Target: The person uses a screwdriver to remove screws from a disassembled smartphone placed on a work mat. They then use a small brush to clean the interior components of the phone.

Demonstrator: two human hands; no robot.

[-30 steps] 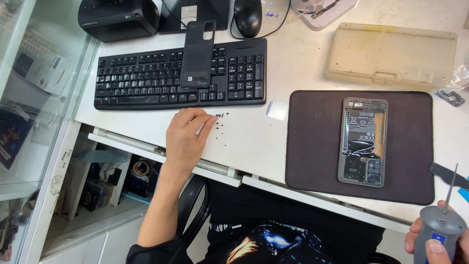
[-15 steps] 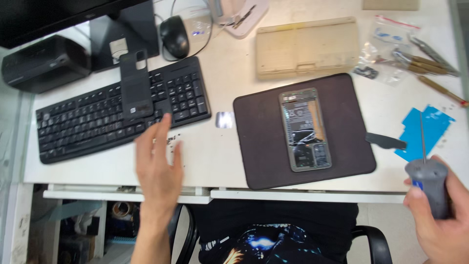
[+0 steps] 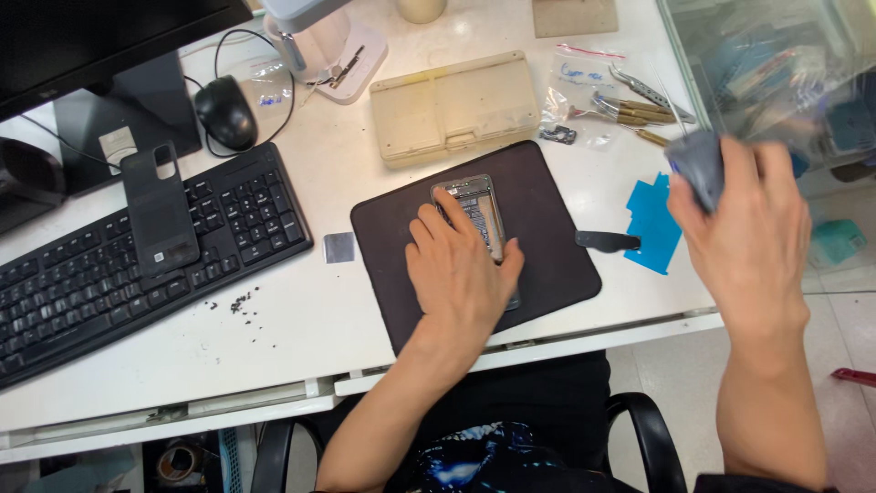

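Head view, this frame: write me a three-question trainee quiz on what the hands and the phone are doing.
1. True or false: the left hand lies flat on the opened phone on the dark mat.
2. What does the right hand hold? A) grey electric screwdriver B) tweezers C) mouse
3. Fill in: a dark phone case lies on the ____.

Key: 1 true; 2 A; 3 keyboard.

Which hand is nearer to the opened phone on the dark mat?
The left. The left hand lies flat on the opened phone, covering its lower part on the dark mat. The right hand is off to the right, past the mat's edge, gripping a grey electric screwdriver.
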